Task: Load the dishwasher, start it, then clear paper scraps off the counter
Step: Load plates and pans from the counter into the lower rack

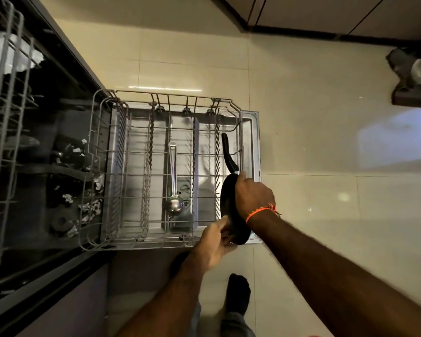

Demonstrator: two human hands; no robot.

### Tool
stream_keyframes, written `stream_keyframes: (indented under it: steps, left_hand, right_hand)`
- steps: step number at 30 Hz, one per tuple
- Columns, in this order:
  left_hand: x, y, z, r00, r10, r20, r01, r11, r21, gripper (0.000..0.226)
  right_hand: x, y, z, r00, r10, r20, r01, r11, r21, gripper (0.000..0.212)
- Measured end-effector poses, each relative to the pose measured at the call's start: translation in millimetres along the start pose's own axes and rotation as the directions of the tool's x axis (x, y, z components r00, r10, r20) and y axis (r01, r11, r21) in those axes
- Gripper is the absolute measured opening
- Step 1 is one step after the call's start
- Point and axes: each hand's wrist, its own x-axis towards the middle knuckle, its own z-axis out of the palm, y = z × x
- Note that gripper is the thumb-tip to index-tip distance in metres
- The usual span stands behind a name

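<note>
left hand [214, 242] pinches pan [231, 210] rim | right hand [253, 197] grips pan

A black frying pan [231, 207] stood at the right edge of the pale grey wire rack [165, 171]. Inside the rack lay a shiny silver ladle [174, 181]. An orange thread bracelet [263, 211] circled the wrist beside the pan. Around the rack, the floor [314, 147] was glossy cream tile with thin dark joints. Below the rack was a black sock [238, 293].
</note>
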Motion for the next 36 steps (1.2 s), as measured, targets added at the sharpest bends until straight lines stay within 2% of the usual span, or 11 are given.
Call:
stream_keyframes:
  steps: [3, 8, 13, 16, 20, 22, 26, 31, 36]
  left_hand:
    - [2, 3, -1, 0.999, 0.016, 0.044, -0.015, 0.999, -0.038, 0.045]
    - [5, -4, -8, 0.999, 0.038, 0.035, -0.035, 0.996, -0.085, 0.05]
    - [15, -9, -11, 0.998, 0.065, -0.019, -0.068, 0.979, -0.192, 0.056]
    - [19, -8, -17, 0.995, 0.074, -0.06, -0.086, 0.972, -0.219, 0.057]
    - [18, -8, -23, 0.995, 0.082, -0.059, -0.09, 0.984, -0.153, 0.057]
    - [17, -6, -27, 0.995, 0.086, -0.054, -0.091, 0.99, -0.11, 0.057]
    - [14, 2, -36, 0.993, 0.096, -0.064, -0.099, 0.994, -0.035, 0.055]
    - [4, 10, -47, 0.987, 0.105, -0.118, -0.099, 0.994, 0.052, 0.062]
    - [-17, 28, -55, 0.973, 0.162, -0.164, -0.127, 0.97, 0.206, 0.063]
  right_hand:
    - [7, 3, 3, 0.999, 0.031, -0.012, -0.03, 0.999, 0.017, 0.039]
    - [7, 2, 1, 0.994, 0.098, -0.038, -0.097, 0.995, 0.028, 0.05]
    - [17, -16, 6, 0.969, 0.238, 0.072, -0.247, 0.957, 0.151, 0.059]
    - [22, -24, 13, 0.967, 0.224, 0.122, -0.243, 0.954, 0.173, 0.052]
    - [10, -29, 24, 0.991, 0.104, 0.083, -0.116, 0.982, 0.147, 0.028]
    - [7, -28, 32, 0.993, 0.087, 0.078, -0.098, 0.983, 0.152, 0.03]
    - [-3, -32, 41, 0.984, 0.147, 0.105, -0.168, 0.955, 0.245, 0.029]
    - [-10, -32, 43, 0.973, 0.177, 0.151, -0.215, 0.932, 0.292, 0.033]
    - [-21, -19, 30, 0.97, 0.198, 0.145, -0.229, 0.942, 0.247, 0.05]
